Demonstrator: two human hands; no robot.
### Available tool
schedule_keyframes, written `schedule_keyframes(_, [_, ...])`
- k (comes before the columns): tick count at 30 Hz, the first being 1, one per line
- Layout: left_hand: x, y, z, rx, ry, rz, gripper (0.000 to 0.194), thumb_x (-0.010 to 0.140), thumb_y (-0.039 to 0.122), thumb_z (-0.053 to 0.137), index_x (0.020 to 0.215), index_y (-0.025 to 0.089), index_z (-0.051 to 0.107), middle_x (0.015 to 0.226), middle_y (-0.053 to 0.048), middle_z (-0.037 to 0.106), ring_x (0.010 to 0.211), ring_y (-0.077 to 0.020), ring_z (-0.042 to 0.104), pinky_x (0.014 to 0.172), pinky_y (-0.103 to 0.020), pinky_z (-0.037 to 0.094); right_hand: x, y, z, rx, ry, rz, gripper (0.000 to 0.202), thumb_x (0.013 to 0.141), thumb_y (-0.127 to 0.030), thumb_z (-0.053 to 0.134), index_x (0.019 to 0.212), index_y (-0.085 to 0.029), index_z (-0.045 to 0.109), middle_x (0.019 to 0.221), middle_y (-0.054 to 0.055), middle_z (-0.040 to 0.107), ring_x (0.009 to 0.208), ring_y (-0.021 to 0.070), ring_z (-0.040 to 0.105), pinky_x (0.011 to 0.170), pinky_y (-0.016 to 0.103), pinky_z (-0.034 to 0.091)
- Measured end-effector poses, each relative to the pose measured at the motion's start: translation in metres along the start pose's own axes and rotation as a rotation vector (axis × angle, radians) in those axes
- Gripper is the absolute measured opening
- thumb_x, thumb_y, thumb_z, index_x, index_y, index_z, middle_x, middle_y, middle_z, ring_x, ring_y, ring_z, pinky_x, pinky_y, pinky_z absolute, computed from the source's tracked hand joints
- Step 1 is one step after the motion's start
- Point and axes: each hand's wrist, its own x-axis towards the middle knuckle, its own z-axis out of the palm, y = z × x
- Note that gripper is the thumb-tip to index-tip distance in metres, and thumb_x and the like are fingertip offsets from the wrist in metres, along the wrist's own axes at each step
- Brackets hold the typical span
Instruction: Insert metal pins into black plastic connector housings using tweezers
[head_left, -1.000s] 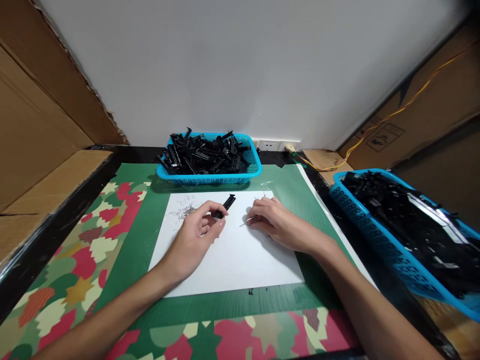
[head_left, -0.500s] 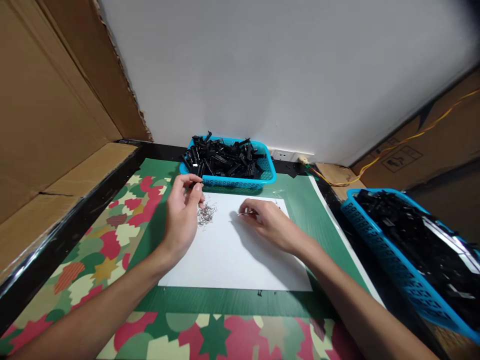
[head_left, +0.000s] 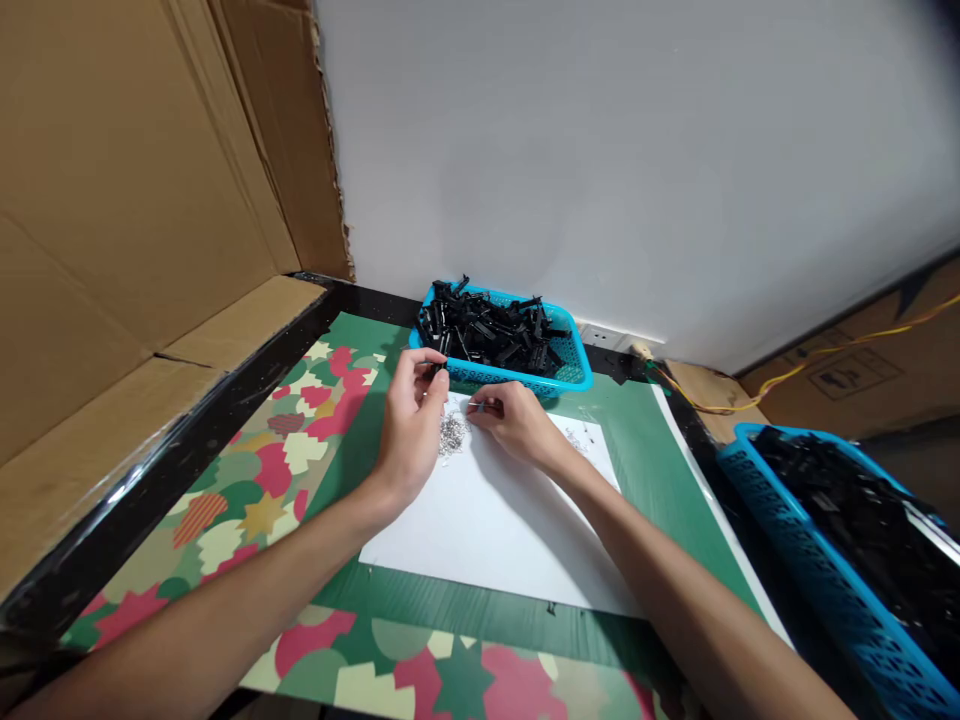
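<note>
In the head view, the left hand (head_left: 414,425) pinches a small black piece (head_left: 441,367) by the near side of the blue basket (head_left: 574,386). The right hand (head_left: 517,425) grips a thin stick (head_left: 486,404), just right of the pile of tiny metal bits (head_left: 451,436) on the white paper (head_left: 480,540).

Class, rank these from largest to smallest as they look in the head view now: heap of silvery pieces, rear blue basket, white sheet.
1. White sheet, though partly covered
2. Rear blue basket
3. Heap of silvery pieces
</note>
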Motion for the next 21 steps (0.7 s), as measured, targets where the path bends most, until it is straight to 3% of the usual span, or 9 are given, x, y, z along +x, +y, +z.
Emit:
schedule_keyframes(8, [-0.0038, 0.0054, 0.0013, -0.030, -0.040, -0.021, 0.012, 0.103, 0.029, 0.058, 0.105, 0.021, 0.067, 0.092, -0.003, 0.063, 0.083, -0.0169, 0.056, 0.071, -0.028, 0.042, 0.0003, 0.0001, -0.0047, 0.022, 0.000, 0.006, 0.017, 0.094, -0.025, 0.068, 0.088, -0.015, 0.081, 0.076, 0.004, 0.073, 0.068, 0.0162, 0.057, 0.064, 0.028, 0.037])
schedule_keyframes(14, [-0.0039, 0.0039, 0.0021, -0.015, -0.058, -0.047, 0.013, 0.102, 0.032, 0.058, 0.104, 0.022, 0.066, 0.081, 0.000, 0.056, 0.071, -0.0158, 0.050, 0.065, -0.028, 0.040, -0.0009, 0.0030, -0.0009, 0.057, 0.011, 0.023, 0.011, 0.083, -0.027, 0.080, 0.084, -0.016, 0.080, 0.065, 0.000, 0.065, 0.062, 0.0141, 0.049, 0.061, 0.028, 0.035])
schedule_keyframes(21, [-0.0052, 0.0034, 0.0030, -0.031, -0.150, -0.073, 0.016, 0.104, 0.033, 0.057, 0.102, 0.021, 0.067, 0.083, -0.001, 0.060, 0.072, -0.0157, 0.053, 0.063, -0.027, 0.040, -0.0064, 0.0035, -0.0085, 0.194, 0.035, 0.033, 0.022, 0.088, -0.036, 0.075, 0.085, -0.014, 0.078, 0.076, 0.005, 0.072, 0.068, 0.0168, 0.057, 0.063, 0.029, 0.042])
